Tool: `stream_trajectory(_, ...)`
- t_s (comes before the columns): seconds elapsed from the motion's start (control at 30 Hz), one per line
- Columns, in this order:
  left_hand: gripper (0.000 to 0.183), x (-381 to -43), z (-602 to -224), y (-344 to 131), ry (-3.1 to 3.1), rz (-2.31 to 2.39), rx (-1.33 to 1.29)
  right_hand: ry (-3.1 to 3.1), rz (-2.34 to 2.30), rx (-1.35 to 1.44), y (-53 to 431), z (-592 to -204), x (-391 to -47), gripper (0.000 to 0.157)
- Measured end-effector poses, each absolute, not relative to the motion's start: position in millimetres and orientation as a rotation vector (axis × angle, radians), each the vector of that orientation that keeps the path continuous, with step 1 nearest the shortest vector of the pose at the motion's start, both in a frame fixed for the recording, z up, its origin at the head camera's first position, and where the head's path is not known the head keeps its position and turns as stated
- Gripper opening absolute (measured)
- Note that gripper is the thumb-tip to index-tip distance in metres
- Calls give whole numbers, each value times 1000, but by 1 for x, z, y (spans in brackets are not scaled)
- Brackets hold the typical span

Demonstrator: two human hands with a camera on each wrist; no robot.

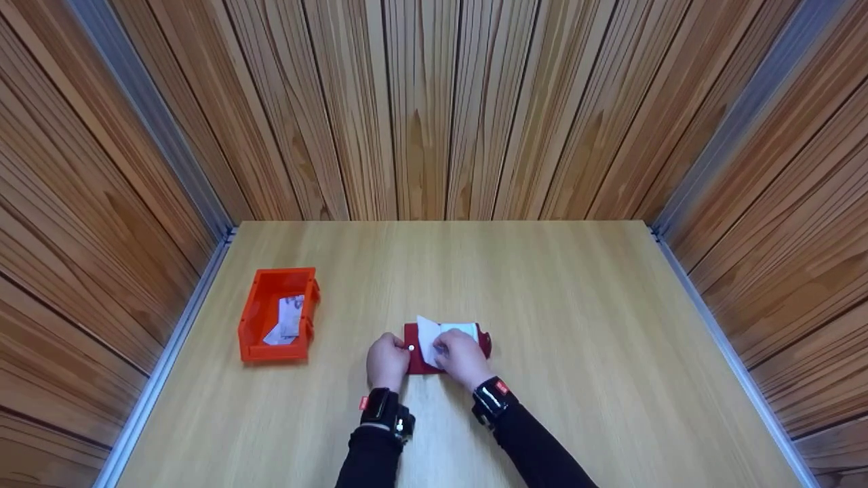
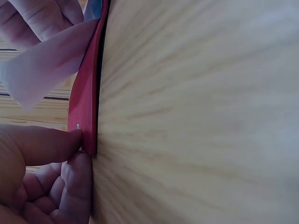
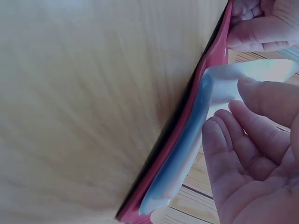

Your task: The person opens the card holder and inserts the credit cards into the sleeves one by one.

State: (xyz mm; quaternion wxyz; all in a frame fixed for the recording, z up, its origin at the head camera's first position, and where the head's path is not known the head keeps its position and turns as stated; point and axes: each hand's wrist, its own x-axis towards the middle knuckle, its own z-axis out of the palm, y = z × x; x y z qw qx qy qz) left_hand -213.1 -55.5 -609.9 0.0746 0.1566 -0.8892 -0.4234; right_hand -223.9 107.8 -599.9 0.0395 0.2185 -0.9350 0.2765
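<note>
one left hand (image 1: 388,361) pinching one red wallet (image 1: 418,361), one right hand (image 1: 462,356) loosely curled, ungripping, beside one white leaf (image 1: 428,337)

- Back wall (image 1: 420,108): brown planks, upright, dark seams between them.
- Left wall (image 1: 74,203) and right wall (image 1: 786,271): similar planks, boldly grained.
- Grey metal posts (image 1: 150,115) where the walls meet.
- Table (image 1: 556,291): pale wood, faint grain, reaching the back wall.
- Metal rails (image 1: 164,359) along its sides.
- Light: soft, whitish sheen on the tabletop's near part.
</note>
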Motion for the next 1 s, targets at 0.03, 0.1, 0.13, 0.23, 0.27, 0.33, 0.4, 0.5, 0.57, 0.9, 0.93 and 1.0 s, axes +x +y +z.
stream_trajectory(0.03, 7, -213, -610, -56, -2666, -1273, 465, -2866, 837, 676, 107, -600, -224, 15)
stream_trajectory(0.1, 7, -213, -611, -56, -2661, -1283, 463, -2874, 823, 679, 106, -601, -224, 15)
stream_trajectory(0.13, 7, -213, -612, -56, -2660, -1289, 464, -2880, 815, 677, 105, -601, -223, 16)
stream_trajectory(0.23, 6, -214, -614, -56, -2661, -1306, 478, -2887, 797, 679, 104, -602, -223, 17)
stream_trajectory(0.27, 6, -214, -614, -56, -2662, -1312, 485, -2888, 792, 680, 103, -602, -223, 18)
stream_trajectory(0.33, 5, -215, -614, -56, -2669, -1317, 498, -2888, 773, 685, 103, -601, -223, 19)
stream_trajectory(0.4, 6, -215, -614, -56, -2674, -1314, 501, -2885, 749, 693, 102, -602, -222, 19)
stream_trajectory(0.5, 6, -215, -614, -57, -2678, -1305, 496, -2864, 704, 711, 101, -603, -222, 18)
stream_trajectory(0.57, 6, -214, -615, -57, -2674, -1298, 487, -2848, 673, 720, 101, -604, -222, 17)
stream_trajectory(0.9, 8, -215, -619, -57, -2632, -1299, 454, -2847, 559, 720, 100, -609, -223, 18)
stream_trajectory(0.93, 8, -215, -619, -57, -2632, -1297, 452, -2846, 554, 725, 100, -609, -223, 19)
stream_trajectory(1.0, 8, -215, -618, -58, -2636, -1297, 450, -2845, 549, 727, 99, -609, -223, 19)
